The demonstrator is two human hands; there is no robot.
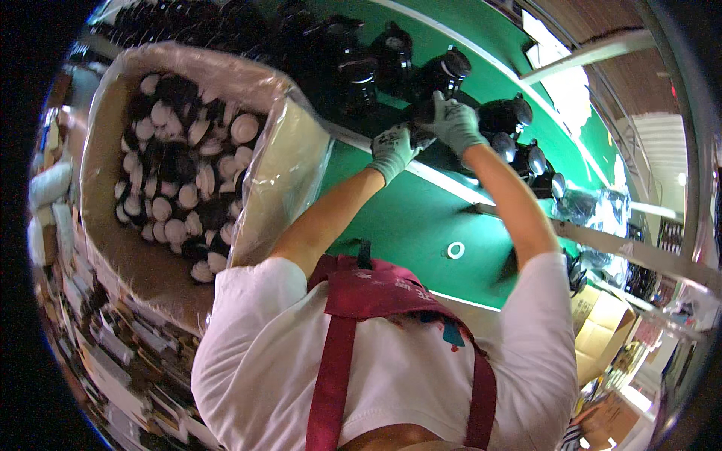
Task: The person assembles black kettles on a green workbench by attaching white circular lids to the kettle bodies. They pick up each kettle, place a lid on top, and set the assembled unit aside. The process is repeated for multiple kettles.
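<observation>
Both my hands wear pale gloves with dark patterned patches and meet over the green work surface (383,218). Between them is a dark, glossy part (423,135), mostly hidden by the gloves; its exact kind cannot be made out. My left hand (395,148) has its fingers closed on the near left side of it. On its upper right side my right hand (453,124) is closed too, fingers bent over the top. Just beyond stands a black, rounded, shiny vessel-like body (445,71). Similar black bodies (505,115) stand to the right.
At my left a plastic-lined cardboard box (282,180) holds many white and black round caps (188,195). A white ring (456,250) lies on the green surface. Along the right runs a metal rail (632,248), with a carton (602,323) below it. More black bodies (338,37) line the back.
</observation>
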